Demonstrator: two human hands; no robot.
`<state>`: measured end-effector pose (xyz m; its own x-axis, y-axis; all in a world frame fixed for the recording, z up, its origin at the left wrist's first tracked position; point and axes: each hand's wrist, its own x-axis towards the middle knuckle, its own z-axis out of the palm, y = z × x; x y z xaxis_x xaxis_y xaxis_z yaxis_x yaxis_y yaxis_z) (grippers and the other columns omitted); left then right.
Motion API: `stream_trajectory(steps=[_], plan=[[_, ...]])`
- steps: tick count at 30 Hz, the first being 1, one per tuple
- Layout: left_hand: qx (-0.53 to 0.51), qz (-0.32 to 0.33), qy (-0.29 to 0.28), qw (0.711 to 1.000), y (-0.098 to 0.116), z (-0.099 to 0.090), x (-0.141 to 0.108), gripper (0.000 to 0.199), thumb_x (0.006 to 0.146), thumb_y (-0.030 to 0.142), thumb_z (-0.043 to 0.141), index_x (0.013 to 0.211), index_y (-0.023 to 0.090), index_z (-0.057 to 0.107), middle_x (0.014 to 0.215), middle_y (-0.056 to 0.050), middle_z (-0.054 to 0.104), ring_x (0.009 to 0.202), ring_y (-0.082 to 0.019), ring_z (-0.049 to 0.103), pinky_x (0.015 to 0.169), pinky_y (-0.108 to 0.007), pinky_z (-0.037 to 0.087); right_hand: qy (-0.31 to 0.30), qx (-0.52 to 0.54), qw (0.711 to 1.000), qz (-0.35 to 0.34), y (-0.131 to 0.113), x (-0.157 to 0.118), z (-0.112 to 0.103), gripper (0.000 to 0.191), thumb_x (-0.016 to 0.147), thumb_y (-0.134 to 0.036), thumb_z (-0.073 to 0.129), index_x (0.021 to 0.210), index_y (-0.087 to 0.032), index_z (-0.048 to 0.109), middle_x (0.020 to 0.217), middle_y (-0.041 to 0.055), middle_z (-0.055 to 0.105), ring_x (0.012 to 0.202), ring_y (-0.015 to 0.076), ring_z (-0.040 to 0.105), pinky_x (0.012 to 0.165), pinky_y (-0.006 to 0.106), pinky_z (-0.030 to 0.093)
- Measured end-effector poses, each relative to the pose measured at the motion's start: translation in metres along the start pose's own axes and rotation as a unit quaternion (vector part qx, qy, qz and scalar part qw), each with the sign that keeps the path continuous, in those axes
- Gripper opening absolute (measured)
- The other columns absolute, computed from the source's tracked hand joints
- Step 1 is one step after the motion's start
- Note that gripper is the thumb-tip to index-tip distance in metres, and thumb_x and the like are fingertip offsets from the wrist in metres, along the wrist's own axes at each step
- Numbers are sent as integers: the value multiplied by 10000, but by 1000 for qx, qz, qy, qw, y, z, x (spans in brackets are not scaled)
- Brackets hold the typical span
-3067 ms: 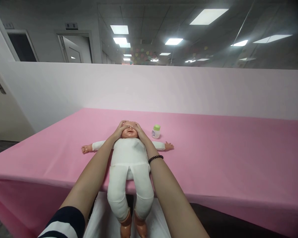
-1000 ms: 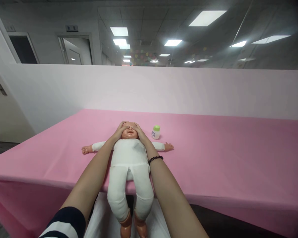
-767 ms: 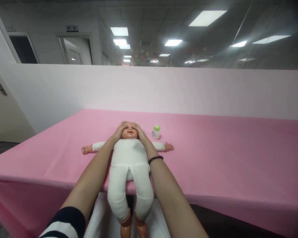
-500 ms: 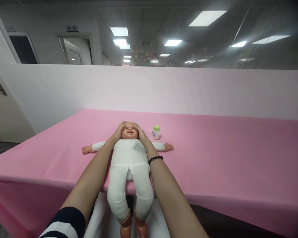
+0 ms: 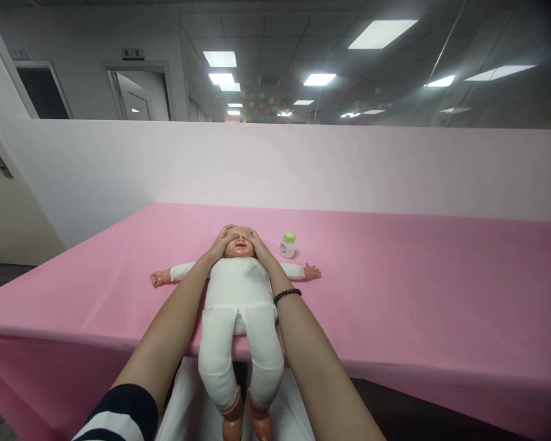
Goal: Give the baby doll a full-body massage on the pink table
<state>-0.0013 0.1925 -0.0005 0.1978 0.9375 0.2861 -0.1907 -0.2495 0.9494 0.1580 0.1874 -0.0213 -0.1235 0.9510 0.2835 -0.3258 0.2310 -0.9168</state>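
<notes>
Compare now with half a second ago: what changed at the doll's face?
The thumbs of the left hand and right hand moved inward and now cover the eyes of the doll, which showed then. Nothing was taken hold of or let go: both hands are still at the sides of its head. The doll's body and the green-lidded jar stayed put.

The left hand [image 5: 221, 241] and right hand [image 5: 258, 242] hide the eyes of the doll [image 5: 239, 282]. Past the near edge of the table [image 5: 417, 294], both doll feet [image 5: 232, 422] are cut off below. The jar label [image 5: 283, 248] is too small to read.
</notes>
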Motion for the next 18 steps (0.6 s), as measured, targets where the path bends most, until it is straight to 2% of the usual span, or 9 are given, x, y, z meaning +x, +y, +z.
stream_trajectory(steps=[6,11,15,18], plan=[[10,8,9,1000,-1,2,4,509,722,420,680,1163,219,525,1135,-69,628,1089,-252,601,969,-386,471,-5,18,1000,-15,7,8,0,441,779,-456,693,1183,-305,605,1239,-7,619,1221,203,552,1107,370,416],[-3,18,19,1000,-2,4,9,412,741,434,630,1077,217,533,1094,-61,625,1103,-247,571,990,-397,452,25,52,998,-10,18,21,-2,409,736,-448,680,1106,-284,618,1203,-13,635,1217,197,544,1123,378,394],[-10,16,17,1000,-2,5,6,428,745,448,638,1088,216,528,1092,-59,630,1100,-246,582,998,-404,454,24,48,998,-21,16,20,-1,394,738,-452,680,1090,-282,628,1206,-14,635,1234,194,534,1120,364,393],[-6,18,7,1000,0,3,2,495,731,449,681,1138,210,529,1112,-64,631,1097,-252,600,997,-403,463,-2,31,999,-25,10,11,0,413,774,-461,675,1146,-291,617,1228,-7,627,1229,201,544,1099,362,415]])
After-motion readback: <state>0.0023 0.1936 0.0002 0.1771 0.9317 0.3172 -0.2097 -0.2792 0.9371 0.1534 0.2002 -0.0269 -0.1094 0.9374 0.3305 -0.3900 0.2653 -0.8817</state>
